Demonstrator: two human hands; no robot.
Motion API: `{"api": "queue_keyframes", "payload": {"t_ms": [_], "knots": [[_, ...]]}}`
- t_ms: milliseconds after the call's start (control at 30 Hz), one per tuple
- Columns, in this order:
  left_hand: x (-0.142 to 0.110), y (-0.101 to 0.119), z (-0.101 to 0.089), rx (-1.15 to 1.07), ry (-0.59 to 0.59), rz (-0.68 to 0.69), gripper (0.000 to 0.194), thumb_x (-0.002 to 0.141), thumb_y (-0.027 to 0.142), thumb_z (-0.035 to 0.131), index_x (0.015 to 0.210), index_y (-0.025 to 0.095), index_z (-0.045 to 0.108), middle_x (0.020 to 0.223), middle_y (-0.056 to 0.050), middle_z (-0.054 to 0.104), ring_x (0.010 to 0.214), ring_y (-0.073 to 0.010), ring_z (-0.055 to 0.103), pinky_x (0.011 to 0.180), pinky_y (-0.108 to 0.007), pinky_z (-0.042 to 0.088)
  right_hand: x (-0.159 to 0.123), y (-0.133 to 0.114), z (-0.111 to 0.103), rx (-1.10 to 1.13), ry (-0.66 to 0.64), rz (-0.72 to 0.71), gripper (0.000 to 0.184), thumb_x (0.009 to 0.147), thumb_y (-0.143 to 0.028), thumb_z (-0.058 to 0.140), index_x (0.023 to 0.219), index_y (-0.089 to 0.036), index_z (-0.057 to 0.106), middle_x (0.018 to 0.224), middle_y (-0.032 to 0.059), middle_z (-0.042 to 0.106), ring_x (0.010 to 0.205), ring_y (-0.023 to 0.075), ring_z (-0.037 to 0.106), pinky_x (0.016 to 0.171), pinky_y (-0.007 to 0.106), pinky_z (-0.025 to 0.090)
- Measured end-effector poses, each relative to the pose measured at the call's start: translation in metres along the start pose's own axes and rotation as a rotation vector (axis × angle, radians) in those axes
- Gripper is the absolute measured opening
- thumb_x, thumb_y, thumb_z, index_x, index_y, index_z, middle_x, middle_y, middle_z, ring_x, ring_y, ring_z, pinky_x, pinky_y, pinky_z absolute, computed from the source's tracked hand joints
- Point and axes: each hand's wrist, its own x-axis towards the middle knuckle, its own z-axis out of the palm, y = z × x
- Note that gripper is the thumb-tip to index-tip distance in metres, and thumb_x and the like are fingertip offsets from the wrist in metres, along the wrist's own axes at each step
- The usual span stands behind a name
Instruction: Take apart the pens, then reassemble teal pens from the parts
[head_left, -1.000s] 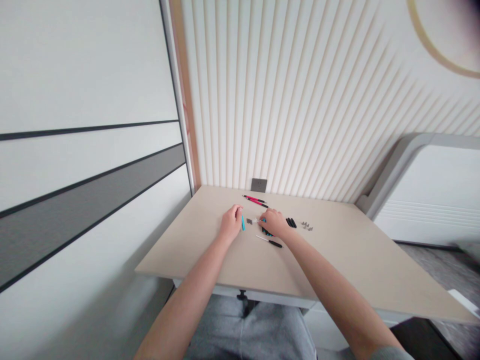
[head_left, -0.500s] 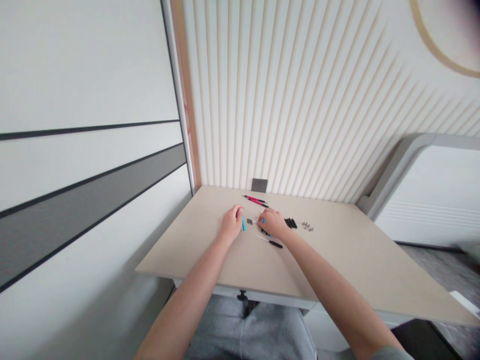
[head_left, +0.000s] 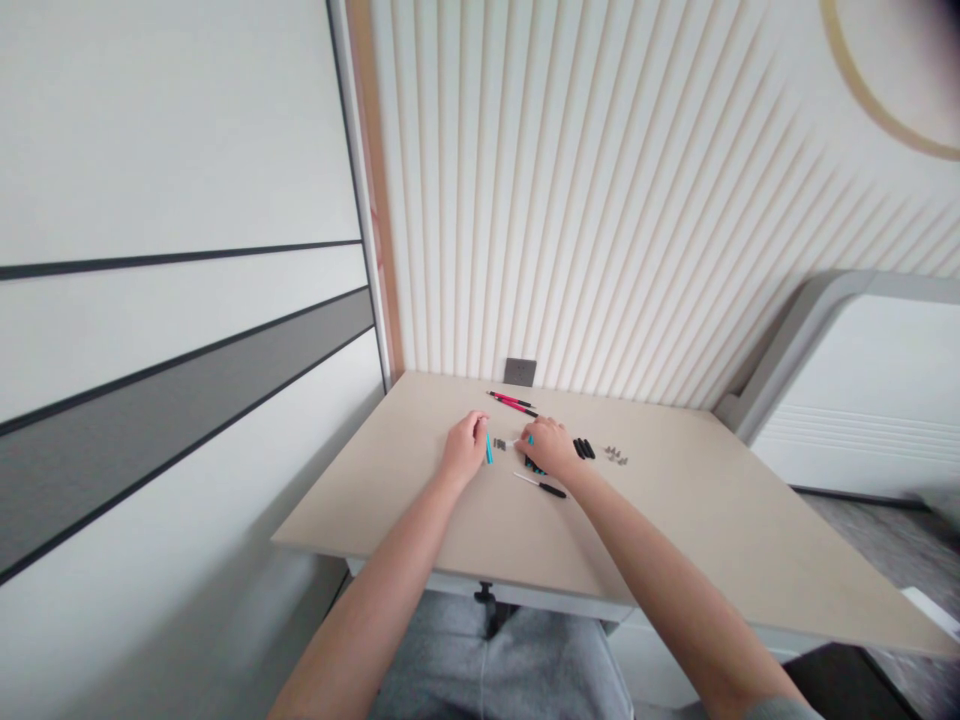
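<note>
Your left hand rests half curled on the pale tabletop, fingers bunched toward a slim cyan strip just beside them; whether that hand has hold of anything, you cannot tell from this view. The strip lies flat, its long axis running front to back, far end tipped slightly left. Against a second ago, little has changed: both hands and the strip sit nearly where they were, with nothing visibly picked up or set down. To the right, small grey parts lie between the strip and your right hand, which curls down over a dark piece with teal edging, a cyan tip showing above the fingers; its grip cannot be made out. Just below lies a black-handled screwdriver, shaft pointing left. Farther right sit black pieces and tiny metal fittings.
</note>
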Motion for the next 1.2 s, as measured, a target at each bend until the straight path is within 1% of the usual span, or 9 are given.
{"api": "queue_keyframes", "payload": {"t_ms": [133,267,433,733,833,900,1000,1100,1200], "knots": [[0.0,0.0,0.0,-0.005,0.002,0.003,0.024,0.095,0.029,0.04,0.1,0.021,0.062,0.091,-0.006,0.07,0.082,-0.0183,0.064,0.08,-0.029,0.048,0.002,0.0,0.001,0.036,-0.009,-0.06,0.029,0.093,-0.035,0.049,0.112,-0.027,0.069,0.115,0.0082,0.064,0.11,0.023,0.054,0.092,0.03,0.034],[0.0,0.0,0.001,-0.004,0.0,0.009,0.024,0.095,0.029,0.04,0.1,0.02,0.062,0.092,-0.006,0.07,0.083,-0.0185,0.064,0.08,-0.03,0.048,0.002,-0.002,0.0,0.025,-0.023,-0.108,0.028,0.094,-0.034,0.047,0.105,-0.028,0.072,0.112,0.0067,0.066,0.11,0.0228,0.054,0.091,0.031,0.033],[0.001,-0.001,0.001,0.001,0.002,0.018,0.024,0.095,0.027,0.04,0.1,0.021,0.062,0.095,-0.006,0.07,0.087,-0.0191,0.064,0.081,-0.03,0.048,0.0,-0.003,0.0,-0.016,-0.023,-0.136,0.027,0.094,-0.031,0.048,0.1,-0.025,0.074,0.11,0.0085,0.067,0.11,0.0244,0.052,0.093,0.033,0.03],[0.001,-0.001,0.001,0.004,-0.001,0.012,0.024,0.095,0.029,0.04,0.1,0.021,0.062,0.091,-0.005,0.07,0.081,-0.0171,0.064,0.077,-0.028,0.048,-0.006,0.003,-0.001,0.024,-0.023,-0.185,0.024,0.093,-0.026,0.05,0.097,-0.025,0.074,0.105,0.0056,0.071,0.109,0.0232,0.054,0.091,0.032,0.031],[0.001,0.0,0.0,-0.012,0.001,0.008,0.024,0.095,0.03,0.04,0.099,0.021,0.062,0.089,-0.004,0.07,0.077,-0.0161,0.063,0.074,-0.027,0.047,-0.01,0.002,-0.003,0.11,0.031,-0.183,0.024,0.093,-0.025,0.05,0.102,-0.024,0.072,0.108,0.0057,0.07,0.11,0.0221,0.054,0.094,0.031,0.031],[0.001,0.002,0.0,-0.056,-0.005,-0.008,0.024,0.094,0.033,0.042,0.098,0.021,0.062,0.085,-0.003,0.069,0.074,-0.0154,0.063,0.071,-0.026,0.048,-0.015,-0.003,-0.004,0.209,0.089,-0.177,0.026,0.095,-0.028,0.047,0.107,-0.023,0.069,0.111,0.0061,0.069,0.11,0.021,0.056,0.095,0.031,0.033],[0.001,0.005,0.0,-0.168,-0.039,-0.027,0.023,0.093,0.036,0.046,0.098,0.02,0.062,0.082,-0.002,0.069,0.073,-0.0152,0.064,0.069,-0.025,0.049,-0.027,-0.016,-0.002,0.399,0.134,-0.195,0.03,0.095,-0.034,0.045,0.117,-0.024,0.063,0.11,0.0049,0.069,0.099,0.0175,0.061,0.091,0.029,0.038],[0.0,0.008,-0.001,-0.256,-0.073,-0.006,0.024,0.091,0.037,0.048,0.1,0.02,0.062,0.088,-0.003,0.071,0.078,-0.0157,0.066,0.07,-0.025,0.05,-0.037,-0.028,0.007,0.559,0.165,-0.203,0.035,0.093,-0.033,0.049,0.126,-0.023,0.055,0.105,0.004,0.07,0.09,0.0158,0.062,0.086,0.026,0.043],[-0.001,0.011,-0.001,-0.286,-0.085,0.026,0.024,0.091,0.036,0.05,0.103,0.02,0.062,0.097,-0.004,0.071,0.084,-0.016,0.066,0.071,-0.025,0.051,-0.041,-0.033,0.015,0.654,0.219,-0.155,0.034,0.091,-0.027,0.05,0.124,-0.021,0.055,0.097,0.0028,0.07,0.087,0.0148,0.062,0.083,0.025,0.044]]}}
